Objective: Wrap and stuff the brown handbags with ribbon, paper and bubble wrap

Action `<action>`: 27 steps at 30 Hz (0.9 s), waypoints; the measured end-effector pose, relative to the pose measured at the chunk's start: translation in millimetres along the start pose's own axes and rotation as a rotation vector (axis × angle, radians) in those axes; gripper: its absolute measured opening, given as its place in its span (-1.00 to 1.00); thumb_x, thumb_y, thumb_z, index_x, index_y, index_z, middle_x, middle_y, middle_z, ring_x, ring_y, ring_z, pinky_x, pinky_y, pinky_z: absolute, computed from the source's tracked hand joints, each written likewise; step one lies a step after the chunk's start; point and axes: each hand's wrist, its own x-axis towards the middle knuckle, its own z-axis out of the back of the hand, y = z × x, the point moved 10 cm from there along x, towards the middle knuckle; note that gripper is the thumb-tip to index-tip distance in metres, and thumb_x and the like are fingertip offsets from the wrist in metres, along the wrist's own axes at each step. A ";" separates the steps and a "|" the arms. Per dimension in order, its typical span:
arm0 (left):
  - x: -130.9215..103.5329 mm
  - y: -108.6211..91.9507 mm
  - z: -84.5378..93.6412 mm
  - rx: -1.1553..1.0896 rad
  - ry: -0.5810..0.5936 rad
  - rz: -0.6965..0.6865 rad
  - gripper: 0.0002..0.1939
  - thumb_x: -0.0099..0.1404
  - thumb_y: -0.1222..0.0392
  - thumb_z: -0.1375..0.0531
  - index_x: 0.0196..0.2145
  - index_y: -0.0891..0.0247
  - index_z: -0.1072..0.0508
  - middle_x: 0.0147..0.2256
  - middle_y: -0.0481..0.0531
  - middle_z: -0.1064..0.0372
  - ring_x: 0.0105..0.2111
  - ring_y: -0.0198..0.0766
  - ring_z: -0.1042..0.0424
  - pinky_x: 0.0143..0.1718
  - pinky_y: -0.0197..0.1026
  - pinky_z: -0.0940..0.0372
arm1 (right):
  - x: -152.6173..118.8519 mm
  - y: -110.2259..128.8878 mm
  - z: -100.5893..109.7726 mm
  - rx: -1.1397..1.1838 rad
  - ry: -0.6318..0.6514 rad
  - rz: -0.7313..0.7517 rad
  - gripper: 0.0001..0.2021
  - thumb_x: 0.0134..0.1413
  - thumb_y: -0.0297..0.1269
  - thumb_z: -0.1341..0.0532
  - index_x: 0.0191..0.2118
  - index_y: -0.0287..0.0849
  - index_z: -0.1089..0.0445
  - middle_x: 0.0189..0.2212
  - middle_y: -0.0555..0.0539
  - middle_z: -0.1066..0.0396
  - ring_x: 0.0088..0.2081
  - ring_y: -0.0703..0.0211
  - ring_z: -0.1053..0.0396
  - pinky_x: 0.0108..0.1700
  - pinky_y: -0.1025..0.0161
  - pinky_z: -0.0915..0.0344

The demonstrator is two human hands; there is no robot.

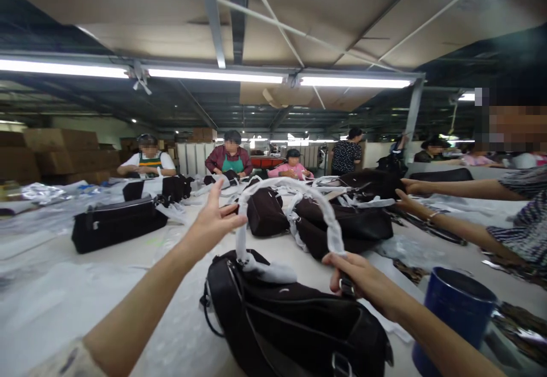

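Observation:
A black handbag (294, 314) stands on the table right in front of me. Its arched handle (318, 195) is wrapped in white paper or foam and rises above the bag. My right hand (356, 277) grips the handle's lower right end, near a metal buckle on the strap. Beside the upper left of the arch is my left hand (217, 220), with its fingers spread and nothing in them; whether a fingertip touches the wrapping I cannot tell. A strip of white wrapping also lies over the bag's top at the left.
More black bags (119, 223) lie across the white table (171, 286). A blue cylindrical container (455, 314) stands at the right, near brown scraps. A co-worker's hands (410, 195) reach in from the right beside another bag. Several people work beyond the table.

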 end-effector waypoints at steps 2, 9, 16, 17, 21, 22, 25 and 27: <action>-9.7 -11.5 -18.7 0.187 0.022 -0.128 -0.37 0.24 0.23 -0.21 0.22 0.21 -0.09 0.07 0.19 -0.28 -0.06 -0.16 -0.41 -0.11 -0.13 -0.35 | 5.5 -7.7 -2.0 -0.019 0.008 -0.035 -0.63 0.08 0.10 -0.11 -0.29 -0.16 -0.23 -0.62 0.06 -0.37 -0.60 0.30 -0.31 -0.60 0.42 -0.09; -117.9 6.5 -103.7 0.811 0.553 -0.513 -0.69 0.06 0.09 -0.41 -0.38 0.21 -0.35 -0.32 -0.09 -0.39 -0.34 -0.21 -0.33 -0.33 -0.18 -0.17 | 11.3 -9.6 15.4 -0.354 -0.052 -0.042 -0.86 0.14 -0.21 -0.04 -0.40 -0.12 -0.17 -0.71 0.14 -0.24 -0.69 0.27 -0.29 -0.64 0.37 -0.15; -124.6 9.9 -96.9 0.901 0.213 -0.791 -0.61 0.46 0.35 0.15 -0.50 0.25 -0.26 -0.47 -0.01 -0.25 -0.48 -0.24 -0.17 -0.36 -0.15 -0.05 | -59.5 102.3 -28.9 -1.028 -0.350 0.713 -0.67 0.08 -0.33 -0.13 0.01 -0.09 -0.33 -0.14 -0.15 -0.50 -0.16 -0.06 -0.46 -0.18 0.09 -0.31; -124.4 7.4 -96.9 0.892 0.195 -0.803 -0.60 0.47 0.35 0.17 -0.50 0.25 -0.26 -0.48 -0.01 -0.25 -0.48 -0.25 -0.17 -0.36 -0.15 -0.06 | -71.4 106.2 -53.5 -1.063 -0.241 0.815 -0.69 0.06 -0.38 -0.13 -0.03 -0.09 -0.36 -0.10 -0.15 -0.48 -0.13 -0.04 -0.45 -0.14 0.11 -0.30; -133.6 -6.4 -98.6 0.861 0.181 -0.850 -0.61 0.45 0.37 0.14 -0.51 0.25 -0.26 -0.50 -0.03 -0.25 -0.49 -0.27 -0.18 -0.34 -0.16 -0.12 | -72.9 75.4 -112.0 -1.267 0.132 0.744 -0.76 -0.03 -0.52 -0.15 -0.22 -0.12 -0.39 -0.30 -0.07 -0.53 -0.33 0.04 -0.48 -0.37 0.21 -0.20; -138.9 -11.1 -97.8 0.855 0.177 -0.870 -0.62 0.45 0.37 0.13 -0.50 0.25 -0.28 -0.51 -0.04 -0.25 -0.50 -0.27 -0.19 -0.32 -0.16 -0.14 | -64.8 66.9 -112.8 -1.329 0.154 0.687 -0.77 0.00 -0.53 -0.13 -0.23 -0.12 -0.39 -0.33 -0.07 -0.54 -0.36 0.04 -0.49 -0.43 0.21 -0.14; -157.4 -23.3 -94.4 0.868 0.195 -0.923 -0.64 0.43 0.39 0.12 -0.45 0.24 -0.34 -0.53 -0.07 -0.26 -0.52 -0.30 -0.21 -0.23 -0.16 -0.24 | -33.5 59.5 -89.7 -1.423 0.077 0.524 -0.79 0.16 -0.51 -0.05 -0.26 -0.13 -0.41 -0.36 -0.10 -0.56 -0.38 0.05 -0.51 -0.47 0.22 -0.04; -168.0 -27.7 -91.5 0.887 0.230 -0.930 -0.65 0.43 0.39 0.10 -0.43 0.21 -0.36 -0.54 -0.11 -0.26 -0.52 -0.34 -0.23 -0.10 -0.18 -0.28 | -14.3 65.9 -66.8 -1.403 -0.015 0.427 -0.80 0.23 -0.41 -0.03 -0.26 -0.15 -0.41 -0.35 -0.14 -0.56 -0.32 0.03 -0.52 -0.44 0.24 -0.06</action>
